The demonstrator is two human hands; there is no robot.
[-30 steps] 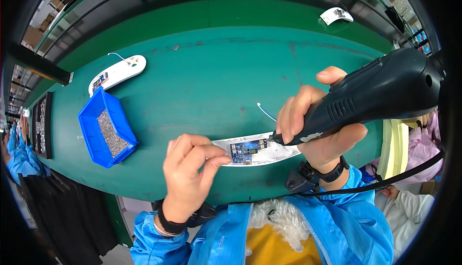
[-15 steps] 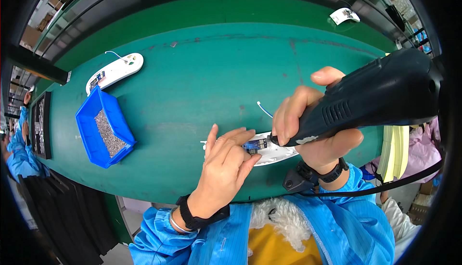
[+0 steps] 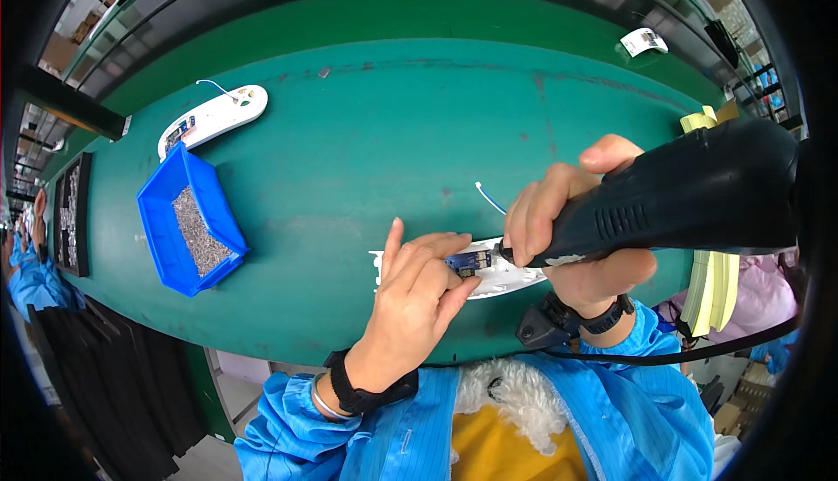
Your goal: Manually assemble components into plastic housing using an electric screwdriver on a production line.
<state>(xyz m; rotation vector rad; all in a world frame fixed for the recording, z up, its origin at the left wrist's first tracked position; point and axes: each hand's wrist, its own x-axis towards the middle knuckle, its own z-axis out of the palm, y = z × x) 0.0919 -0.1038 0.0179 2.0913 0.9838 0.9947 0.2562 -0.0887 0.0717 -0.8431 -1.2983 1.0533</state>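
A white plastic housing (image 3: 517,282) lies on the bench in front of me, with a small blue circuit board (image 3: 471,262) inside it. My left hand (image 3: 416,282) is closed over the housing's left part, thumb and fingers pinching at the board's left end. My right hand (image 3: 567,219) grips a black electric screwdriver (image 3: 690,197), tilted, its tip down by the board's right end. The bit's contact point is too small to make out. A thin blue-and-white wire (image 3: 491,198) sticks up behind the housing.
A blue bin (image 3: 202,186) of small screws stands at left. Behind it lies another white housing (image 3: 229,120) with a board and wire. A curved white piece (image 3: 644,41) sits far right. Yellow sheets (image 3: 711,293) hang at the right edge; a black tray (image 3: 72,215) lies far left.
The view has shifted slightly. The screwdriver in my right hand appears a little lower and further right; both hands keep their grips by the board.
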